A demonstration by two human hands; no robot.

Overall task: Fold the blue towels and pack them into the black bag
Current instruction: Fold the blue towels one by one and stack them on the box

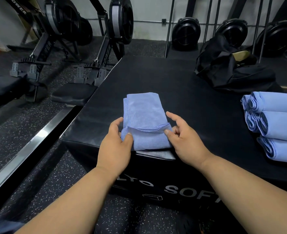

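Item: blue towel [141, 114] — folded into a long strip on the black padded table [190, 92], its long axis running straight away from me, near end turned up into the start of a roll at the table's front edge.

Grip, left: my left hand [117, 141] sits at the roll's left end, thumb on top of the cloth, fingers curled round its side — holding it.

Grip, right: my right hand [181, 137] sits at the roll's right end, thumb pressed on the hem and the middle fingers tucked against the cloth; the forefinger is stretched out loose beside the strip. A light pinch, as far as I can judge.

Relation that matters: the unrolled length lies directly ahead of both grips, between them, so the roll has only to travel forward along the strip. Both hands are equally near, one at each end.

Also present: rolled towels [274, 122], stacked at the table's right edge, well apart from my work. Black bag [223, 68], slumped at the far right corner of the table, beyond the stack; nearer my right hand than my left.

Obstructions: nothing lies on the strip's line. Rowing machines [58, 39] stand on the floor to the left, off the table.
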